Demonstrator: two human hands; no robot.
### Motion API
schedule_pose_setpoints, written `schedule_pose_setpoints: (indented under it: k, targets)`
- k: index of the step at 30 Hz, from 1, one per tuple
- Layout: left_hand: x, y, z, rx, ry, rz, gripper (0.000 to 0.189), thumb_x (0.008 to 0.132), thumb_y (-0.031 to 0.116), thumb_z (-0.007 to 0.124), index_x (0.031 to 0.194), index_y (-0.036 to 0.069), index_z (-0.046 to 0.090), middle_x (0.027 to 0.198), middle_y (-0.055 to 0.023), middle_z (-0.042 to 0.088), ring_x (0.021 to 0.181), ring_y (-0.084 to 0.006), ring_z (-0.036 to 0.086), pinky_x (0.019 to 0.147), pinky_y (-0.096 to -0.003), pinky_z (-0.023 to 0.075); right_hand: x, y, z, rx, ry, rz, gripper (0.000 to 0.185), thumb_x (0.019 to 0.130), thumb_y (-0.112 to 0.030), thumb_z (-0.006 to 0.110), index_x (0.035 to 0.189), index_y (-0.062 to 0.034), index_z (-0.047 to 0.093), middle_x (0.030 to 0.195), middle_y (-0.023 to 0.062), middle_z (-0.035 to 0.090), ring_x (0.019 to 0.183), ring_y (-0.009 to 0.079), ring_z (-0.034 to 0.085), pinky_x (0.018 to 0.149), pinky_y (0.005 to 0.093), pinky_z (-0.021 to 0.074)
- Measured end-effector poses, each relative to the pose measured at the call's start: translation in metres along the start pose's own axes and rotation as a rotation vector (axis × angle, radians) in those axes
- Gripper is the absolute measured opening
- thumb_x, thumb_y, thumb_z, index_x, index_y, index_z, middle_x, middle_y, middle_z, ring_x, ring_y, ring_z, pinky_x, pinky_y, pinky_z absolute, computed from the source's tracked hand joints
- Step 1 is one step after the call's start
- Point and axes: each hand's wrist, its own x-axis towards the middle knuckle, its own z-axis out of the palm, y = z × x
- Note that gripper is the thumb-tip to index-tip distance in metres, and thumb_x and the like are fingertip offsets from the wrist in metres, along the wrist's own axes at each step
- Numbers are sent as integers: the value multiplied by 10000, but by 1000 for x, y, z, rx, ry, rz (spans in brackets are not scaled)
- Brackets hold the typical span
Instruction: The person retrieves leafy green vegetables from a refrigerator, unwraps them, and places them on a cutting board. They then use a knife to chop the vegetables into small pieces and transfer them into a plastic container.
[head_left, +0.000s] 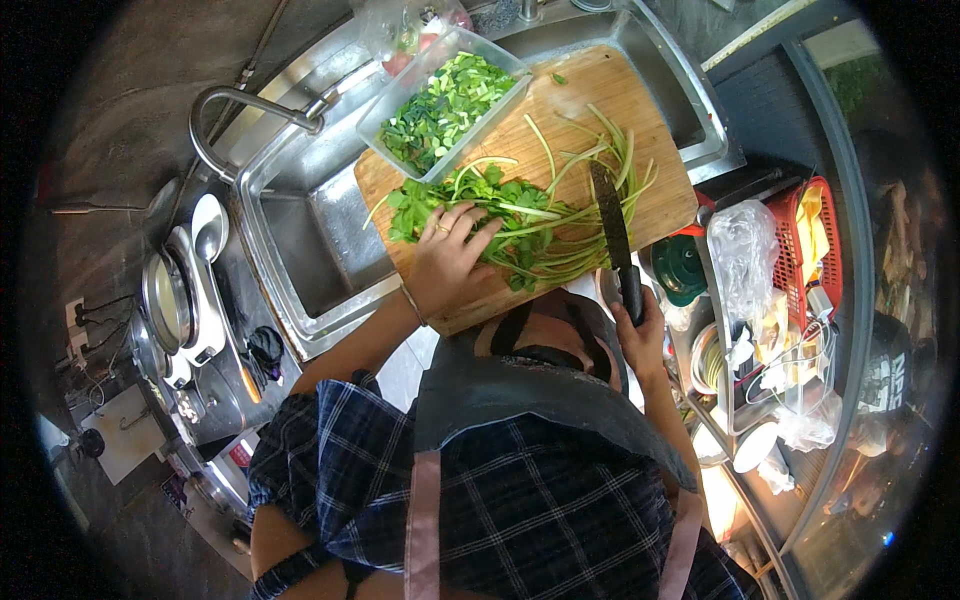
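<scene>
On a wooden cutting board (480, 300) laid across the sink lies a loose bunch of leafy green herbs (525, 199) with long thin stems. My left hand (450, 251) presses down over the leafy end, its fingers curled on the leaves. In my right hand (643, 341) is the black handle of a kitchen knife (615, 225). The dark blade lies across the stems and points away from me. Whether its edge touches the board cannot be made out. A clear plastic container (491, 124) of chopped greens (442, 105) sits on the board's far left part.
A steel double sink (292, 281) with a curved faucet (206, 97) is under and around the board. To the left, a large spoon (214, 247) lies near a kitchen scale (199, 330). A red plastic basket (821, 247) and plastic bags (742, 247) stand at right. A plastic bag (379, 22) lies beyond the container.
</scene>
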Motion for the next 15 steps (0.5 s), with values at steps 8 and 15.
schedule_pose_setpoints:
  k: [8,15]
  targets:
    - [30,-11,11,46,93,-54,240,837,230,705,1034,95,693,1028,-68,608,963,-263,582,837,-378,474,1,0,4,49,25,-36,287,891,-160,683,1068,31,561,808,59,565,756,129,492,698,287,453]
    - [41,-21,-7,-357,120,-231,204,831,248,734,905,59,726,844,-89,692,814,-289,653,780,-399,491,-4,1,1,148,57,6,284,897,-169,691,1071,19,568,828,37,568,775,123,504,711,266,443]
